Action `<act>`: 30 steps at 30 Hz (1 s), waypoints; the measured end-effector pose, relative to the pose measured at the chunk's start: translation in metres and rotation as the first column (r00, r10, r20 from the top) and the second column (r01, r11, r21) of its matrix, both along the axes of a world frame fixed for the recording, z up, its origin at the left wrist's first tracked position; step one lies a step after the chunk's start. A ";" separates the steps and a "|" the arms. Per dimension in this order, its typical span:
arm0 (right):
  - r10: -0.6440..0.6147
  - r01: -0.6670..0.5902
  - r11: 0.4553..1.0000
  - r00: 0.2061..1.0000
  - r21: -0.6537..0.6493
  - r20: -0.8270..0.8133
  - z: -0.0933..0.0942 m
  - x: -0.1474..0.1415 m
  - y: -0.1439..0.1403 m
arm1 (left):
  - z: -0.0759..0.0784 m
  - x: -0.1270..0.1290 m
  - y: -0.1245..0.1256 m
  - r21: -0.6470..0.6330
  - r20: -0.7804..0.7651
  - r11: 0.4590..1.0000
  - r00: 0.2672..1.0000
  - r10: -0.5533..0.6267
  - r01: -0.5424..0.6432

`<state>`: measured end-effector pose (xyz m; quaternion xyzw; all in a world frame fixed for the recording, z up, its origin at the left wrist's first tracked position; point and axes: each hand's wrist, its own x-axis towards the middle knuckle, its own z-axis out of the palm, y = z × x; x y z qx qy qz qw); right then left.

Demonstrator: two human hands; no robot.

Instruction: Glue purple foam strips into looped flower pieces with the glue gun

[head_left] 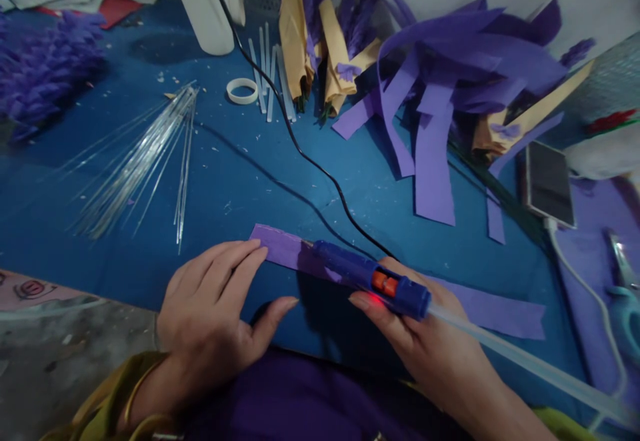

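Fingers of the left hand lie flat and spread, pressing the near end of the purple paper strip onto the blue counter. Just right of them, the right hand is wrapped around the blue glue gun, its tip touching the strip. The tip sits very near those fingers, so hot glue could burn them. Beyond the right hand runs the black cord; a tug could snag it.

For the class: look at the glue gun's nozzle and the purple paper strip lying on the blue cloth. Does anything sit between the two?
Nothing visible does. The right hand holds the blue glue gun with its nozzle right at the purple strip, near its left end. The left hand rests its fingertips on that end, beside the nozzle, not under it.
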<state>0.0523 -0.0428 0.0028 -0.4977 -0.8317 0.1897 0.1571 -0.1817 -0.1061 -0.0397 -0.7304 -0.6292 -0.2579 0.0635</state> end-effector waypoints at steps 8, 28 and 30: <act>-0.042 0.007 0.988 0.973 -0.154 -0.227 0.014 0.013 0.004 | -0.008 -0.006 -0.001 0.034 -0.023 0.999 0.999 -0.028 0.029; 0.287 -0.356 0.905 0.915 0.233 0.284 -0.009 0.029 0.126 | -0.005 -0.002 0.003 0.062 0.051 0.998 0.999 0.008 -0.012; 0.278 -0.348 0.909 0.917 0.231 0.286 -0.011 0.030 0.130 | -0.003 -0.003 0.003 0.040 0.054 0.999 0.999 0.000 -0.003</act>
